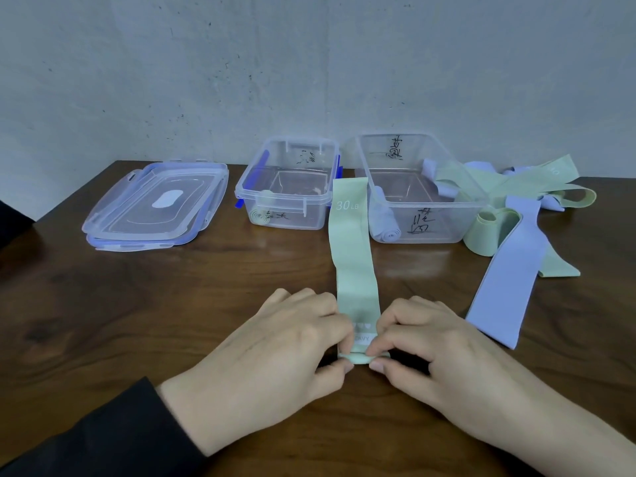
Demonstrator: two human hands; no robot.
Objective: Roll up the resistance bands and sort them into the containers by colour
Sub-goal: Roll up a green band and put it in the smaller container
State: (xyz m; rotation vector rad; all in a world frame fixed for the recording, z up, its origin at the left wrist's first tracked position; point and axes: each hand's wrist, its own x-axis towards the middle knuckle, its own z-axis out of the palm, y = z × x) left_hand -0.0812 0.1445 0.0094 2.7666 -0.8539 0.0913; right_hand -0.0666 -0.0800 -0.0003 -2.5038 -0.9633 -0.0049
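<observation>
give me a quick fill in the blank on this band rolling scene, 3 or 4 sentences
1. Both hands, the left hand and the right hand, are rolling the near end of a ____ band.
2. The number printed near that band's far end is ____.
3. The rolled band in the right container is ____ in colour.
4. The two lids lie stacked to the ____ of both containers.

Missing words: green; 30; purple; left

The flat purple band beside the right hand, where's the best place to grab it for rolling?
Probably the near short end of the purple band, approached from the table's front edge. It lies flat, pointing toward the person, and that end is uncovered; the far end runs into the pile.
</observation>
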